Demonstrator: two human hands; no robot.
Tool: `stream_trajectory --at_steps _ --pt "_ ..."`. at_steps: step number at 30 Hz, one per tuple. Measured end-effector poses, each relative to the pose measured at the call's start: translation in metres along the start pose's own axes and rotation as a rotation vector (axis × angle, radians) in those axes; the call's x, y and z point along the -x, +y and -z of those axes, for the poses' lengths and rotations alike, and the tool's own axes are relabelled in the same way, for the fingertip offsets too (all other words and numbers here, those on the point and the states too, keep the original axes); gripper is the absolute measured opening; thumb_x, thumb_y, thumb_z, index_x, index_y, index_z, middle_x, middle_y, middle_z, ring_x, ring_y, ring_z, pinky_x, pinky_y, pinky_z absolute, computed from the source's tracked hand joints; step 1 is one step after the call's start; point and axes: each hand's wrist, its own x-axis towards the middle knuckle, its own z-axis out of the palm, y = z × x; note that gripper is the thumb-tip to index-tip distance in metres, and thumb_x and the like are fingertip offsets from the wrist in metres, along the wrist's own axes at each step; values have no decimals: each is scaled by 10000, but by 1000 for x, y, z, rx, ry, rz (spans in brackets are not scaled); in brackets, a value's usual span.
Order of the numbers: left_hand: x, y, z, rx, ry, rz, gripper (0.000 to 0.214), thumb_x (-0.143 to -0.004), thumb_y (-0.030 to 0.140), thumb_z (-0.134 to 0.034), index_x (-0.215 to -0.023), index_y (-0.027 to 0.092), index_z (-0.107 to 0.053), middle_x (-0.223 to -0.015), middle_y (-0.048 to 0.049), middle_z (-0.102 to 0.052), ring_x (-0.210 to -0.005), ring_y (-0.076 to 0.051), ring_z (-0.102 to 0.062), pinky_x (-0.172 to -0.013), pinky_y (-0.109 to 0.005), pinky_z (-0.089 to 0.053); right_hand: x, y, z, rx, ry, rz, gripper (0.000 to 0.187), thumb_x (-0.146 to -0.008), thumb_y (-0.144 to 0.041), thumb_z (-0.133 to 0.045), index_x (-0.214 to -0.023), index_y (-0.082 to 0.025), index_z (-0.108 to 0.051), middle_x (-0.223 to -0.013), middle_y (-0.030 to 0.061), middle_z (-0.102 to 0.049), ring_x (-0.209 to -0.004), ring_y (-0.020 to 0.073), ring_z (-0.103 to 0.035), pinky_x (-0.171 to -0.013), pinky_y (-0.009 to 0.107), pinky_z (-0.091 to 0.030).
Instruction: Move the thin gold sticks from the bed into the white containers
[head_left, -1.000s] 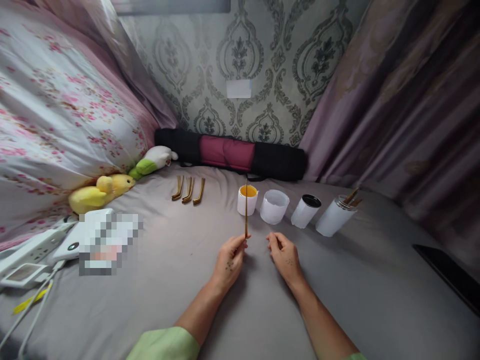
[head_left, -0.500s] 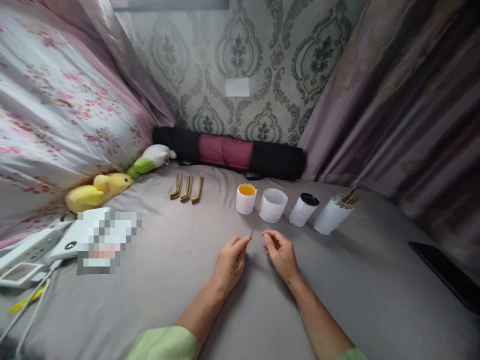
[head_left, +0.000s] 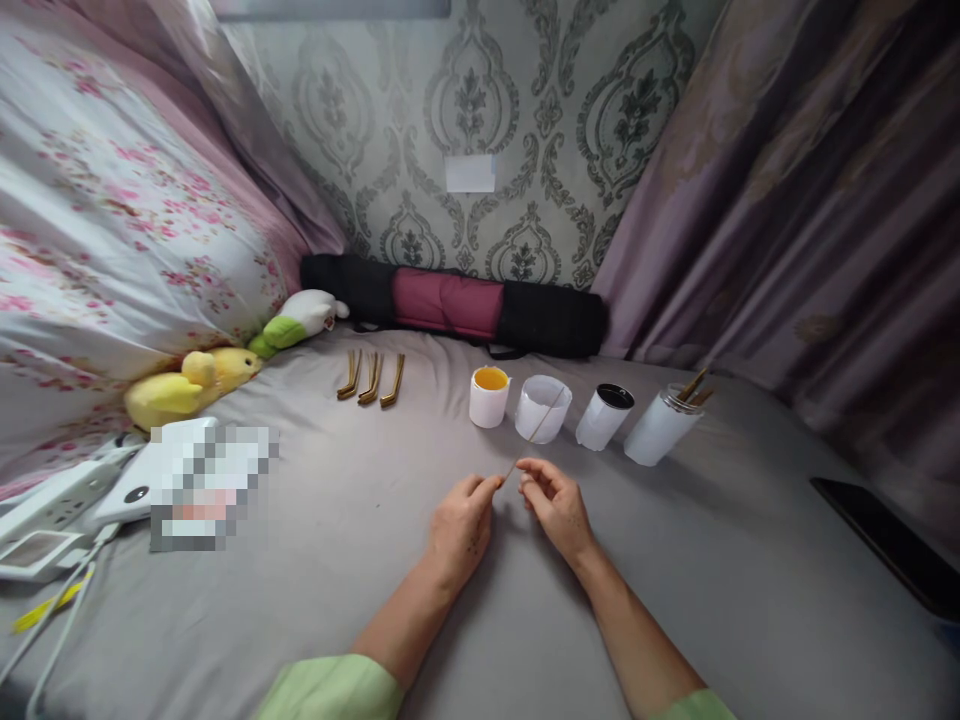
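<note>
Head view, near to far. My left hand pinches the lower end of a thin gold stick between thumb and forefinger, closed firmly on it. My right hand lies just beside that end with its fingers half curled. I cannot tell whether they touch the stick. The stick's long axis rises away from me and leans right, and its tip shows against the wide white cup. That cup stands in a row on the grey sheet, between the yellow-lined cup and the black-rimmed cup; a tilted jar of straws is farthest right. Farther left lie three bent gold straws. Behind them are a black-and-maroon roll, a patterned wall and a curtain.
</note>
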Motion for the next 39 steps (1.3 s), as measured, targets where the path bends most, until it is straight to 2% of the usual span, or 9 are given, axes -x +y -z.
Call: stream_trajectory --at_steps 5,12,24,35,39 --pt "0 3 2 -37 -42 4 347 -834 177 -279 -1107 226 -488 -871 -51 -543 -776 -130 -507 -689 -232 -395 2 -3 0 -22 -54 -3 259 -720 -305 -503 -927 -155 -547 -610 -17 -481 -477 70 -420 -428 183 -354" --pt "0 5 3 -38 -35 -12 336 -831 190 -293 -1093 227 -500 -854 -53 -542 -759 -132 -503 -688 -241 -393 3 -1 1 -44 -84 6 285 -726 -317 -518 -955 -147 -532 -642 -13 -489 -490 62 -423 -447 183 -356" --pt "0 7 3 -141 -69 -8 340 -821 145 -286 -1090 213 -482 -860 -60 -535 -802 -147 -504 -707 -247 -397 0 -1 0 -83 -22 -45 289 -745 -387 -489 -881 -141 -556 -615 -2 -522 -476 74 -456 -428 186 -378" --pt "-2 2 2 178 41 38 280 -826 192 -317 -1019 186 -519 -820 -61 -547 -745 -138 -509 -689 -265 -406 0 4 0 -81 24 -77 331 -735 -430 -484 -863 -135 -565 -595 4 -521 -453 74 -448 -385 178 -347" --pt "-5 4 2 397 82 163 254 -815 270 -369 -935 171 -569 -773 -55 -567 -686 -127 -519 -649 -252 -413 -2 7 2 -81 97 -74 338 -731 -434 -484 -865 -134 -562 -586 -3 -513 -448 71 -447 -387 176 -356"
